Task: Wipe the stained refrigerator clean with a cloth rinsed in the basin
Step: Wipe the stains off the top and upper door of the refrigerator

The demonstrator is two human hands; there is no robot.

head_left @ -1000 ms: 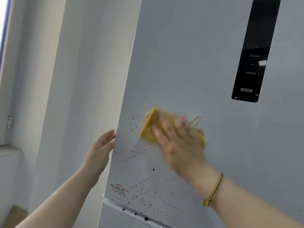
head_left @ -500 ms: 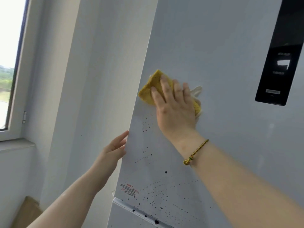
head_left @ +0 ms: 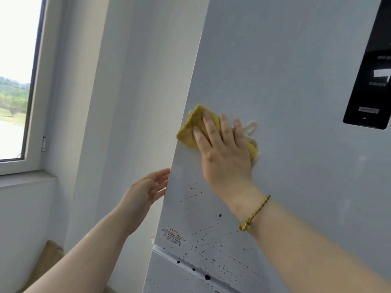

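If the right hand [head_left: 224, 157] pushes too lightly, the cloth [head_left: 190, 134] could slip out from under it and drop, because no finger is wrapped round it. The cloth pokes out past the fingertips, over the left edge of the fridge [head_left: 285, 81]. One more push that way could slide it right off the door. Many dark spots [head_left: 207, 246] sit far below the fingers, under the wrist. A wet cloth dragged through them could smear them and not lift them. The black panel [head_left: 370, 81] is up and to the right of the fingers, well apart. A drippy cloth near it would not be good.

The right fingers [head_left: 211, 127] are straight and a little spread. They lie flat on the yellow cloth and press it on the door. A pale bit of cloth sticks out to the right of them.

The left hand [head_left: 146, 191] is lower, down and to the left of the right fingers, at the side edge of the door. Its fingers are straight and loose, and they hold nothing. It is hard to tell if the tips touch the edge or are just beside it. No basin shows here.
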